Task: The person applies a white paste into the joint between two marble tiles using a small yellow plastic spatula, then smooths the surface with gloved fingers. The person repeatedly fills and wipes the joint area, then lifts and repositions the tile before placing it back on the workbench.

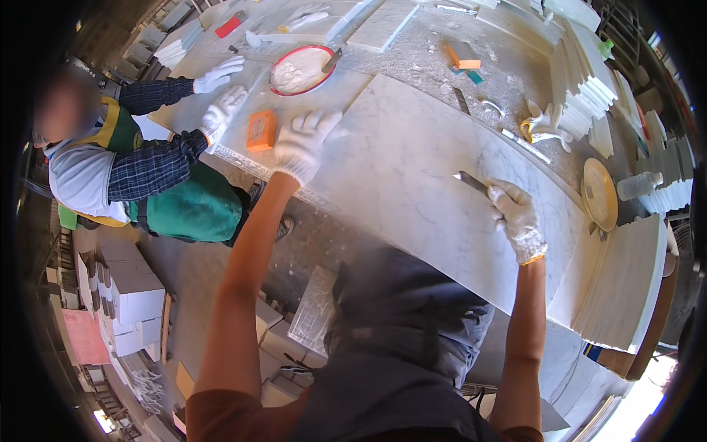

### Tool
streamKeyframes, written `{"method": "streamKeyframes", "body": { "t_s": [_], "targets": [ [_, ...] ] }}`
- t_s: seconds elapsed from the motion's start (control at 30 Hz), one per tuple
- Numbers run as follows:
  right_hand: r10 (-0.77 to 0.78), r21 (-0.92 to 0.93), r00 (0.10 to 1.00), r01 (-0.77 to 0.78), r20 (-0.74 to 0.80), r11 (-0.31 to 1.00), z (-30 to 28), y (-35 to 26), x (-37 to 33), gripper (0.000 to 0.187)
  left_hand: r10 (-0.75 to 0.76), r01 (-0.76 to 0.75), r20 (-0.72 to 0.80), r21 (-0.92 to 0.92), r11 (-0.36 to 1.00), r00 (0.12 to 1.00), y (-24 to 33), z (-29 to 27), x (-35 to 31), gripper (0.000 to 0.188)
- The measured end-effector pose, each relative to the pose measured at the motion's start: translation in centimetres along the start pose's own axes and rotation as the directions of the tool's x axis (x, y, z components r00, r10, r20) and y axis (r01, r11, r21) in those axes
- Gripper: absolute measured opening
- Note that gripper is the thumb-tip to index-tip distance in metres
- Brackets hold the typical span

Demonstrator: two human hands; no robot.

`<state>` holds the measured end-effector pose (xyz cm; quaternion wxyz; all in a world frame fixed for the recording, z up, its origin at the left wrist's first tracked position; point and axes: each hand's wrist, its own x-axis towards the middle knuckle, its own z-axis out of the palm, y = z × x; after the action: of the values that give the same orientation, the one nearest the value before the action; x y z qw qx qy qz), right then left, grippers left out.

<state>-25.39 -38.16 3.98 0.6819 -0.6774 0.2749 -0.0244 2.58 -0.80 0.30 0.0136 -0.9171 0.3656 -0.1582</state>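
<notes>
A large grey-veined white marble slab (427, 169) lies in front of me. My left hand (303, 147), in a white knit glove, rests at the slab's left part with its fingers stretched out, slightly blurred. An orange box-shaped block (261, 131) sits just left of it. Over the right half of the slab, my gloved right hand (517, 219) is closed round a narrow dark putty knife (473, 183) with a pale tip pointing left. Beyond my left hand stands a red-rimmed bowl (300, 72) of whitish paste, with a scraper (333, 60) resting in it.
At the left, a co-worker (147, 162) in a green apron has both gloved hands on the same work surface. Stone tiles (582, 81) are stacked at the far right, near loose gloves (545, 121) and a yellowish dish (599, 193). Another orange block (462, 55) lies at the back.
</notes>
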Motion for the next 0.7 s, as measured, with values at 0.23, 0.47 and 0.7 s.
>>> {"method": "streamKeyframes", "body": {
  "t_s": [0.23,0.47,0.7],
  "targets": [
    [0.009,-0.038,0.993,-0.004,0.117,0.999,9.2,-0.8,2.2,0.036,-0.106,0.144,0.12,-0.365,0.92,0.987,-1.9,1.6,2.0,0.038],
    [0.0,-0.051,0.973,0.011,0.229,0.999,14.2,-1.4,3.1,0.038,-0.644,0.241,-0.006,-0.925,0.295,0.765,-2.5,5.4,3.3,0.032],
    [-0.033,-0.097,0.974,0.056,0.223,0.994,16.8,-0.9,4.3,0.034,-0.646,0.371,-0.161,-0.706,0.603,0.746,-2.1,6.4,3.0,0.042]
  ]
}}
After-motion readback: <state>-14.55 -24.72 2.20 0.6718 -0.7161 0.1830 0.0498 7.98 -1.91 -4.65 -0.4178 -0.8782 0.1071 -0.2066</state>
